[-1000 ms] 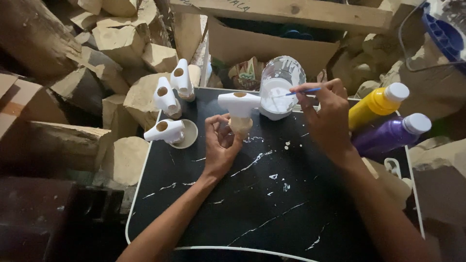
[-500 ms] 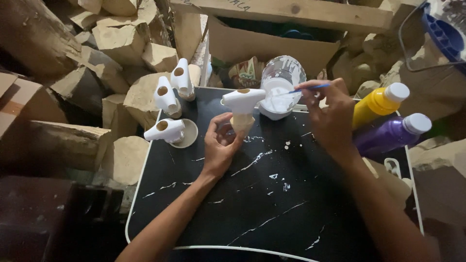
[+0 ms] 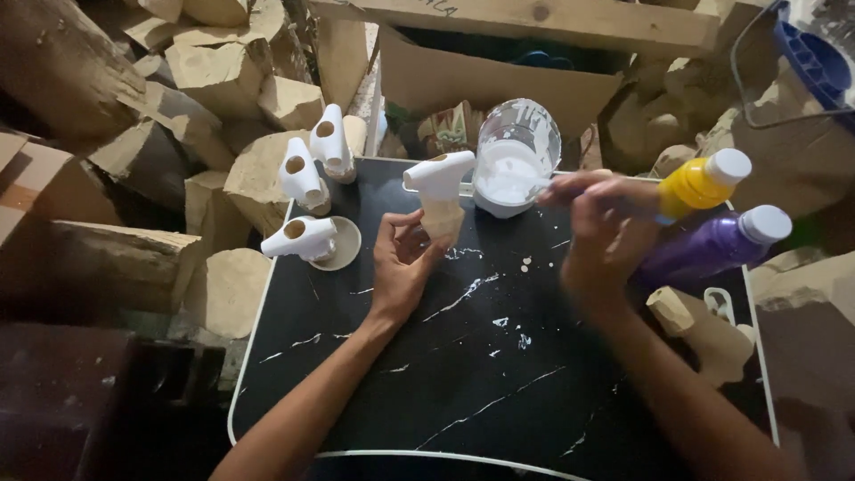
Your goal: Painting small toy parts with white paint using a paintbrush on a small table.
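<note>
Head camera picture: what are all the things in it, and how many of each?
Black tray table: one, white paint streaks, centre.
Half-painted figure: one, white top, bare base, held in left hand.
Painted figures: three, white, tray's left edge.
Paint tub: one, clear, white paint inside, tray's far edge.
Yellow bottle: one, right.
Purple bottle: one, right.
Wood chunks: many, tan, piled left and behind.
Left hand: grips the figure's base.
Right hand: blurred, by the tub.
</note>
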